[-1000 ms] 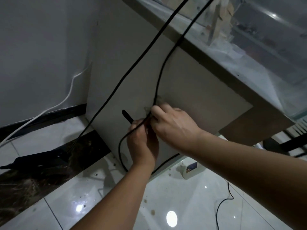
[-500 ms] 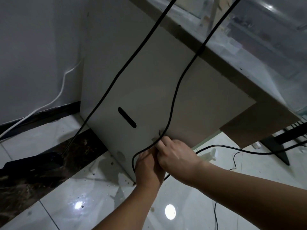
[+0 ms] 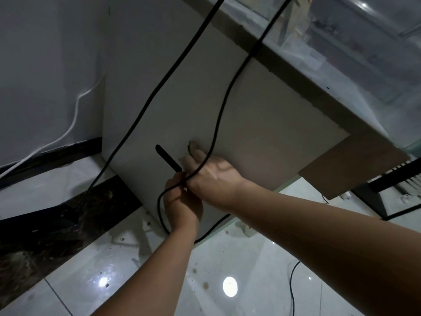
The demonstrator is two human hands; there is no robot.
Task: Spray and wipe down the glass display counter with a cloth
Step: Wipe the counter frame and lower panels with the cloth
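Observation:
The glass display counter [image 3: 341, 53] rises at the upper right, and its pale side panel [image 3: 250, 110] fills the middle. My right hand [image 3: 214, 176] presses a small greyish cloth [image 3: 192, 147] flat against that panel, just right of a dark slot [image 3: 167, 158]. Only the cloth's top edge shows above my fingers. Right below, touching it, my left hand [image 3: 182, 201] is closed around a black cable [image 3: 218, 124] that hangs down across the panel and loops under my wrist. No spray bottle is in view.
A second black cable [image 3: 159, 87] runs diagonally down to a dark block on the floor [image 3: 73, 213]. A white cable [image 3: 75, 119] trails along the wall at left. Glossy, speckled floor tiles [image 3: 250, 270] lie below; a black stand [image 3: 376, 201] sits at the right.
Both hands have moved up the side panel from near its bottom edge to beside the dark slot, taking the cloth and the cable loop with them.

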